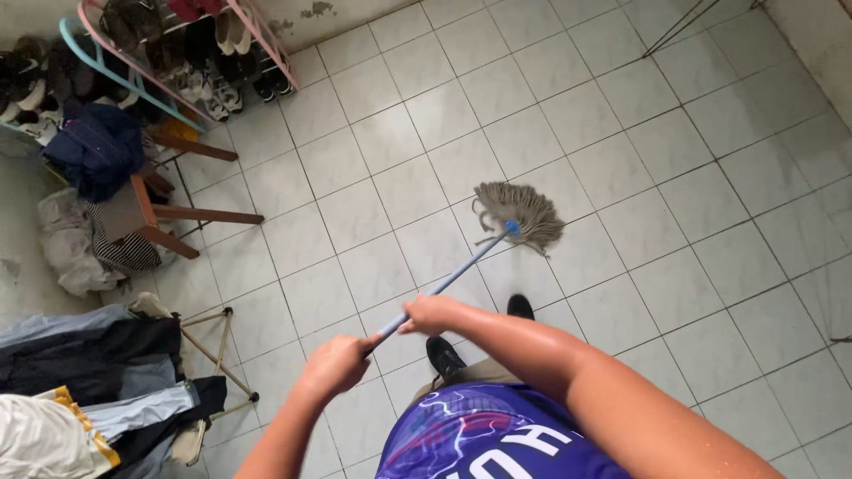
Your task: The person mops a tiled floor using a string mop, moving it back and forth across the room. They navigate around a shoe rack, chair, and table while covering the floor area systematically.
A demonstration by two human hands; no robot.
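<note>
Both arms reached forward, the left hand (pixel 335 365) wrapped around the mop handle (pixel 448 280) near its end, the right hand (pixel 429 314) gripping just ahead. Beyond the right hand, the grey string mop head (pixel 524 215) lay splayed on the tiled floor (pixel 621 133).

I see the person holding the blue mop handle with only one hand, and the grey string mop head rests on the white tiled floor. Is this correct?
Not quite: both hands grip it. In the head view the left hand and the right hand are closed on the blue mop handle. The rest holds: the grey string mop head rests on the white tiled floor.
</note>
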